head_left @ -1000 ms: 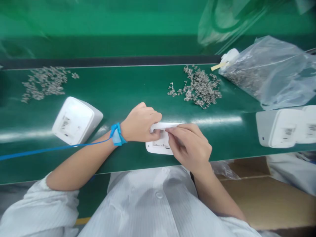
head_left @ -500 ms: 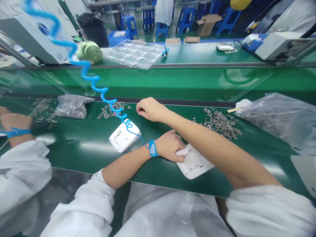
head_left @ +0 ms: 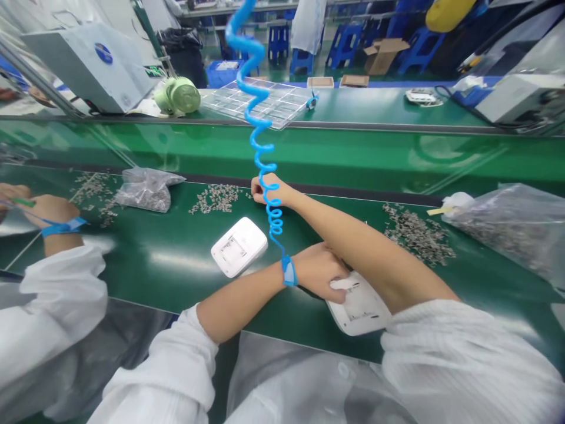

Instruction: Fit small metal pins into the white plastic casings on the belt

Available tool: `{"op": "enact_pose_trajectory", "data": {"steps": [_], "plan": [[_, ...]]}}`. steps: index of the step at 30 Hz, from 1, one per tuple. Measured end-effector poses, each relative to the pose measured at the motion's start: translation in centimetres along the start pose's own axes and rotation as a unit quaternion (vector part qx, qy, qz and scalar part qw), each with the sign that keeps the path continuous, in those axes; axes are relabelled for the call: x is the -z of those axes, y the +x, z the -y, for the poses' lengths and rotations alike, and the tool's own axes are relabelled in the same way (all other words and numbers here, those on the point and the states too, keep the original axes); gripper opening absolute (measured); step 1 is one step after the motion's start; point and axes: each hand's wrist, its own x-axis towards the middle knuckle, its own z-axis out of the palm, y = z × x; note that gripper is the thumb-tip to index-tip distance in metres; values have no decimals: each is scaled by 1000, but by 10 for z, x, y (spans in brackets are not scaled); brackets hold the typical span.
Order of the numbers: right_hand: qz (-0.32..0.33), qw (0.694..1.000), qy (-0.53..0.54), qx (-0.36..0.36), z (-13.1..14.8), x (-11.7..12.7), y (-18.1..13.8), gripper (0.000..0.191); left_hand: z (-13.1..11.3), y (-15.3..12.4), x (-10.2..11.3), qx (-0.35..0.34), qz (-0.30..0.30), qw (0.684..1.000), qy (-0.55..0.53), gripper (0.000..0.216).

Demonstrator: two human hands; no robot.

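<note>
My left hand (head_left: 320, 271), with a blue wrist strap (head_left: 289, 271) on it, grips the left edge of a white plastic housing (head_left: 364, 312) lying on the green bench. My right arm crosses over it, hiding part of the housing. Farther back, my right hand (head_left: 273, 191) rests low with curled fingers at the right end of a small heap of metal parts (head_left: 216, 198). Its fingertips are partly hidden, and whatever they pinch is too small to make out. A second white housing (head_left: 239, 247) lies left of my left hand.
A blue coiled cord (head_left: 258, 121) hangs down to the strap. More metal parts (head_left: 417, 232) and a plastic bag (head_left: 507, 221) lie on the right. On the left are a smaller bag (head_left: 148, 188) and a co-worker's hand (head_left: 55, 212). A green ledge (head_left: 353, 153) runs behind.
The view has shifted, so the bench appears farther right. My right hand has come closer to the small heap of parts. The coiled cord has swung right. My left hand stays on the housing.
</note>
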Motion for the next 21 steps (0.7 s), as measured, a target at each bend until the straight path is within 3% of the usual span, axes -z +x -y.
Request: {"op": "enact_pose_trajectory", "data": {"steps": [5,9,13,15,18,21], "plan": [[-11,995,94,9,-1,34,-48,25,-3,1,3,33,14,999,17,30],[-65,978,199,-18,-2,66,-114,16,-4,6,7,110,-18,993,45,31],[-122,971,194,-69,5,86,-186,13,-13,10,3,193,-56,978,59,30],[-150,976,137,-85,10,88,-219,10,-22,10,-2,210,-69,973,61,34],[-211,970,51,-109,17,80,-265,11,-33,9,-10,169,-101,979,56,43],[-297,939,54,-165,26,64,-306,10,-33,12,-10,140,-200,966,81,42]]}}
